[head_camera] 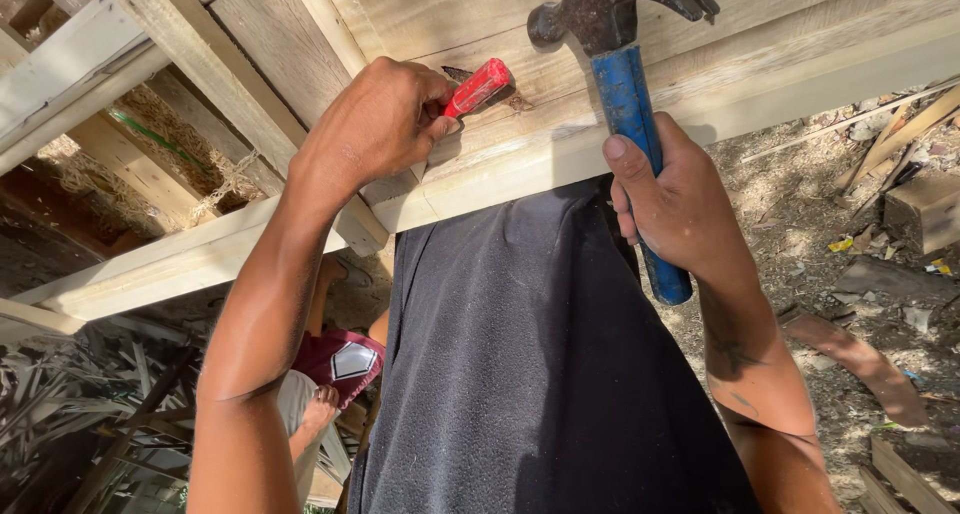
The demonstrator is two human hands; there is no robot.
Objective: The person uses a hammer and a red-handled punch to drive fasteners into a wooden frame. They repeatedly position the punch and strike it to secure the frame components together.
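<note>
My left hand grips a small red-handled tool and presses its tip against a pale wooden plank. My right hand is closed around the blue handle of a claw hammer. The hammer's dark metal head rests over the same plank, just right of the red tool. Both hands work close together above my dark shirt, along the edge of the wooden frame.
Another person in a maroon cap crouches below the frame at lower left. Scrap boards and debris lie on the dirt at right. Bare beams and split wood strips fill the left side.
</note>
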